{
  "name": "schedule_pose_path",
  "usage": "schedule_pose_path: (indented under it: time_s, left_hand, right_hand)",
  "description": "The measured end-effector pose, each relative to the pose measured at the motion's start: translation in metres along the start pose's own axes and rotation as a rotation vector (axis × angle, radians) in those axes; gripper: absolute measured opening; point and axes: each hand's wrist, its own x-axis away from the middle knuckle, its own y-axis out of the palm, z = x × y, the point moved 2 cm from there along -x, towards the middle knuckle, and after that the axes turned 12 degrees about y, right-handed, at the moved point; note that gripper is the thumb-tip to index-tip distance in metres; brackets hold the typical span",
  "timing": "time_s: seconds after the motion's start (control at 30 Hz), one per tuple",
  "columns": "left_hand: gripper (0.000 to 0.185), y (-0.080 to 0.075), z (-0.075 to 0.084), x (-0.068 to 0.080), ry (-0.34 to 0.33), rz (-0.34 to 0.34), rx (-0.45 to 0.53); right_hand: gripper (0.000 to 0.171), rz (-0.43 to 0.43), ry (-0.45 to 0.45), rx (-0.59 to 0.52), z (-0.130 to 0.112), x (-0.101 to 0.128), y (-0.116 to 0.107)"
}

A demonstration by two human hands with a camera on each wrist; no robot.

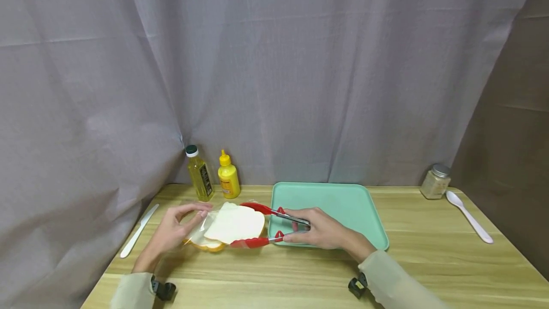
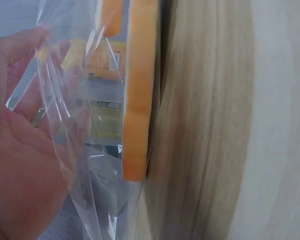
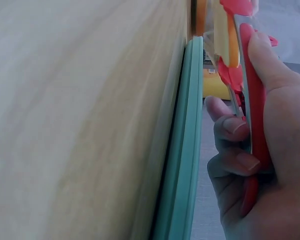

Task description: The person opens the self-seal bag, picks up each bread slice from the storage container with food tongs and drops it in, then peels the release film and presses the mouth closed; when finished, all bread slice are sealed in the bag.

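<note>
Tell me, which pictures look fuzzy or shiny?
Head view: evenly lit, mostly sharp, curtain edges bent. Left wrist view: the table is blurred, glare streaks the plastic bag. Right wrist view: the table and green tray are smeared, the right hand soft.

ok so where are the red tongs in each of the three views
Head: the red tongs lie low and centre, gripped by the right hand, tips around the bread slice.
Left wrist: not in it; only the left hand, the clear bag and bread crust show.
Right wrist: at the right edge, running top to bottom under the thumb.
Shared landmark: the bread slice, seen in all three.
</note>
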Motion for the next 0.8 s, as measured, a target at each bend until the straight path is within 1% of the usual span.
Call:
schedule_pose_path:
  time_s: [0.1, 0.23, 0.33, 0.43, 0.5, 0.63, 0.8]
  left_hand:
    - [0.021, 0.0005, 0.0006, -0.0006, -0.002, -0.004, -0.002]
    - [0.022, 0.0000, 0.0024, -0.0010, -0.033, -0.006, -0.035]
    - [0.024, 0.0016, 0.0042, -0.0024, -0.049, -0.035, -0.071]
    - [0.023, 0.0055, 0.0048, -0.0042, -0.033, -0.080, -0.088]
    - [0.020, 0.0076, 0.0040, -0.0045, -0.018, -0.098, -0.098]
    - [0.015, 0.0083, 0.0026, -0.0037, -0.006, -0.082, -0.106]
    - [0.017, 0.0051, 0.0032, -0.0042, 0.006, -0.059, -0.092]
  right_hand:
    - [0.077, 0.003, 0.001, 0.015, -0.0004, 0.0023, -0.0004]
    - [0.078, 0.013, 0.006, 0.027, -0.0001, 0.0052, -0.0007]
    - [0.078, 0.021, 0.004, 0.012, 0.0004, 0.0064, -0.0007]
    - [0.077, 0.025, 0.000, -0.016, 0.0008, 0.0066, -0.0008]
    - [0.077, 0.022, -0.002, -0.025, 0.0009, 0.0064, -0.0004]
    - [0.078, 0.016, 0.000, -0.016, 0.0003, 0.0056, 0.0009]
    - [0.081, 0.021, 0.001, 0.010, -0.0007, 0.0051, 0.0016]
